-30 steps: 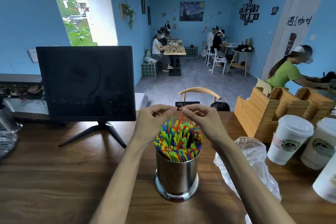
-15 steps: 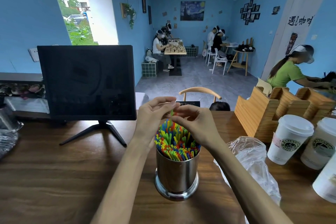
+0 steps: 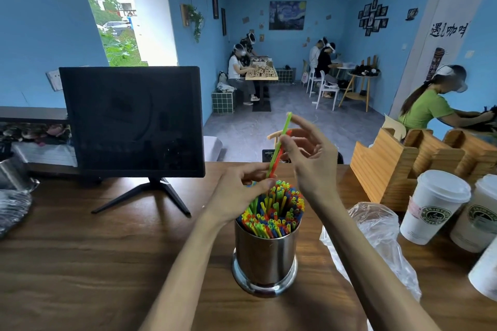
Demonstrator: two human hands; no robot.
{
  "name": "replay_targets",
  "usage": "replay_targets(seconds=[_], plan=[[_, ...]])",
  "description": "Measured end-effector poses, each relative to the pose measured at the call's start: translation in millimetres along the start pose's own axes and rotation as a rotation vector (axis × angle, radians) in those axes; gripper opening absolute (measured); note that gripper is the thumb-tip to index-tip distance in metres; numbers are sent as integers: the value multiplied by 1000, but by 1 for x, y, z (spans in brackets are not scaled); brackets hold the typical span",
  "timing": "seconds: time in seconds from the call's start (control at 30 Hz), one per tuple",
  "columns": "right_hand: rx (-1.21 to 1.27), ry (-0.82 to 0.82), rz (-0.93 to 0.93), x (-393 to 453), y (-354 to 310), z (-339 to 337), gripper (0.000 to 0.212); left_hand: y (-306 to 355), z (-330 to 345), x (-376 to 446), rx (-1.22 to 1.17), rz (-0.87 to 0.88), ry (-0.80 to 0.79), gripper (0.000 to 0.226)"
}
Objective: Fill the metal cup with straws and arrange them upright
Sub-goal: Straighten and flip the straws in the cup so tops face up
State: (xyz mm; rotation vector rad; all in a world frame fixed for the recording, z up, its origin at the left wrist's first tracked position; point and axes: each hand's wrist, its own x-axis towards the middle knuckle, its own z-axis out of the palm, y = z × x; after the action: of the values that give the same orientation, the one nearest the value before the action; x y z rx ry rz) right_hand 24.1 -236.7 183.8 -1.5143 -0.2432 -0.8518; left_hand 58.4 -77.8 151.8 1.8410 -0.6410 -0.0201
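Observation:
A shiny metal cup [image 3: 265, 255] stands on the wooden counter [image 3: 80, 263], packed with colourful straws [image 3: 277, 212] that stand upright. Above the cup's far rim my right hand [image 3: 309, 161] pinches a green straw [image 3: 281, 142] and a red straw [image 3: 279, 157], raised and tilted, their lower ends near the bundle. My left hand [image 3: 239, 191] rests curled at the left side of the straw tops, its fingertips at the lower ends of the two lifted straws.
A dark monitor [image 3: 131, 121] on a stand sits at the back left. A crumpled clear plastic bag [image 3: 376, 231] lies right of the cup. White lidded paper cups [image 3: 433, 207] and a wooden holder [image 3: 398, 164] stand at the right. People sit at tables beyond the counter.
My right hand has risen from the straw tops, drawing a green and a red straw up out of the bundle. My left hand has dropped slightly to the bundle's left edge.

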Motion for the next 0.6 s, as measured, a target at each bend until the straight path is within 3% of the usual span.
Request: replay_targets(seconds=[0.13,0.27,0.47,0.6], plan=[[102,158,-13,2,-6,-2,43,4,-1,-1,17,17,67,17],[179,208,10,2,-5,-14,52,15,-12,-4,-282,20,246,21],[296,84,189,-11,3,-23,19,25,-39,-2,-590,-87,401,30],[89,-126,266,-13,10,-31,27,26,-49,-1,-659,-103,442,38]])
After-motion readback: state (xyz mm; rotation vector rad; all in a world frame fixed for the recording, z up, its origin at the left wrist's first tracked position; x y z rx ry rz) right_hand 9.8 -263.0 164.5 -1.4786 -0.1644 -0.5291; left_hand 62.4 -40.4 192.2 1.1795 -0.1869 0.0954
